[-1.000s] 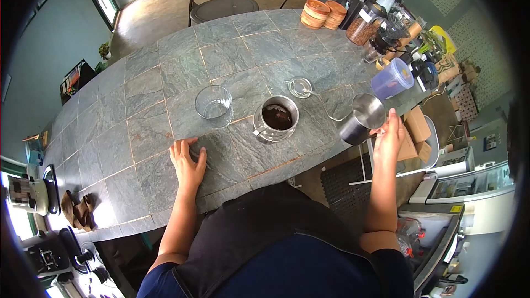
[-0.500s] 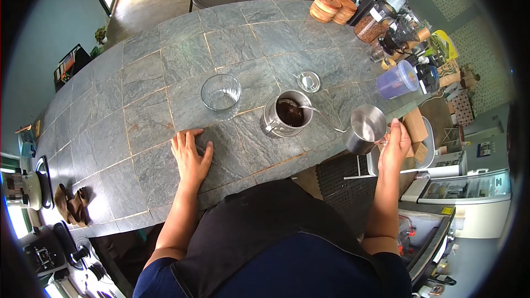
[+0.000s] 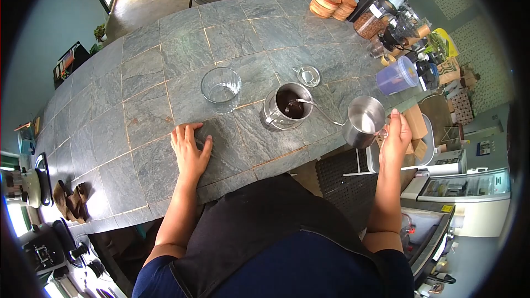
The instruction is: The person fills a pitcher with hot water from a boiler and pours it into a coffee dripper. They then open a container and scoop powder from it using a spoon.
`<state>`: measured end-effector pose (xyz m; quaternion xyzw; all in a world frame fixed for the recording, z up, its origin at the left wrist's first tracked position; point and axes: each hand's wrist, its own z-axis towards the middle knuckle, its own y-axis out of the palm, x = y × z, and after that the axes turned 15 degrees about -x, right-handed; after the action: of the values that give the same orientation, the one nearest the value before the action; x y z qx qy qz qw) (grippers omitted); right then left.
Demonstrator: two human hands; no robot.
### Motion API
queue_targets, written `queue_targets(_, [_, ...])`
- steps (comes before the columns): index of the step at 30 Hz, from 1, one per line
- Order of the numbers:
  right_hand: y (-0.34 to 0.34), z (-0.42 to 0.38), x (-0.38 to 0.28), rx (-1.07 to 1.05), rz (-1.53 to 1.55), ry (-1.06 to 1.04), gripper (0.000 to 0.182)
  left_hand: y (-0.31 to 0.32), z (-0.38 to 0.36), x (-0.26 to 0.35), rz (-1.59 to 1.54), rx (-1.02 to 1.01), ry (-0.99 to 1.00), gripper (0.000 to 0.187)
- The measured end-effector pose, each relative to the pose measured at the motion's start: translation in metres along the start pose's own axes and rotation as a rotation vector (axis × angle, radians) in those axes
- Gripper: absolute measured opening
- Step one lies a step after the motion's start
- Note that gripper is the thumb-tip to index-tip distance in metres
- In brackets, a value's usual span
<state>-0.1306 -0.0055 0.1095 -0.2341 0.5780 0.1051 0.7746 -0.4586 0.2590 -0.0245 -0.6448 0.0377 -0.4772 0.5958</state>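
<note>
My right hand (image 3: 395, 138) grips the handle of an open-topped steel gooseneck kettle (image 3: 361, 138), raised beside the counter's edge. Its thin curved spout (image 3: 323, 113) reaches left, with the tip over a metal coffee dripper (image 3: 272, 115). Dark wet coffee grounds (image 3: 288, 104) show inside the dripper; whether water is flowing I cannot make out. A round metal lid (image 3: 307, 76) lies just behind the dripper. To its left stands a clear glass (image 3: 221, 89). My left hand (image 3: 191, 152) rests on the tiled counter near the glass, fingers apart, holding nothing.
The grey stone-tiled counter (image 3: 138, 127) curves around me. Wooden containers (image 3: 324, 4), a jar of beans (image 3: 367, 25) and a purple-tinted plastic tub (image 3: 396, 77) line its right end. A brown cloth (image 3: 70, 201) lies at the left. Cardboard boxes (image 3: 415, 124) sit in a bin below the kettle.
My right hand has shifted the kettle slightly up and away from me, and its spout tip has moved a little over the dripper. My left hand stays on the counter.
</note>
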Motion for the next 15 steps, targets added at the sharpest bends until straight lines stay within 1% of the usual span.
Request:
queue_targets(4, [0.005,-0.002,-0.011,-0.05,0.056,-0.01,0.023,0.0,0.0,-0.001,-0.014,0.004,0.006,0.035])
queue_targets(8, [-0.001,-0.005,-0.004,-0.028,0.06,-0.007,0.023,-0.001,0.0,-0.001,-0.019,0.008,0.007,0.035])
queue_targets(11, [-0.019,-0.002,0.015,0.013,-0.023,-0.021,0.023,-0.001,0.0,-0.002,-0.028,-0.006,-0.001,0.035])
queue_targets(14, [-0.021,-0.007,0.011,0.013,-0.022,-0.035,0.023,0.0,0.0,-0.003,-0.019,0.002,0.01,0.035])
queue_targets(15, [-0.014,-0.011,0.0,0.022,-0.006,-0.001,0.022,0.0,0.0,-0.003,-0.018,-0.002,0.014,0.036])
